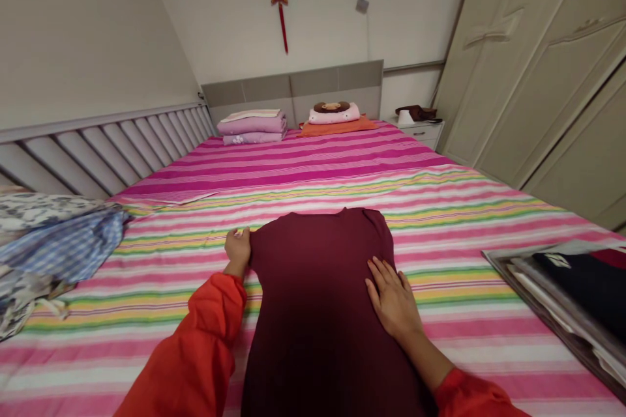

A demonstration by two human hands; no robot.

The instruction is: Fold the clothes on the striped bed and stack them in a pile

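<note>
left hand (238, 249) pinches an edge of the maroon garment (317, 300) while right hand (394, 300) lies open and flat, pinning it smooth on the striped bed (464, 221).

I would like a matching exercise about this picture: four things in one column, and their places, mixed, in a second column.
1. left hand
2. right hand
3. purple blankets
4. blue checked cloth

a. folded by the headboard
b. flat on the dark red garment
c. heaped at the left side of the bed
d. at the dark red garment's left edge

Pairs: 1-d, 2-b, 3-a, 4-c
</note>
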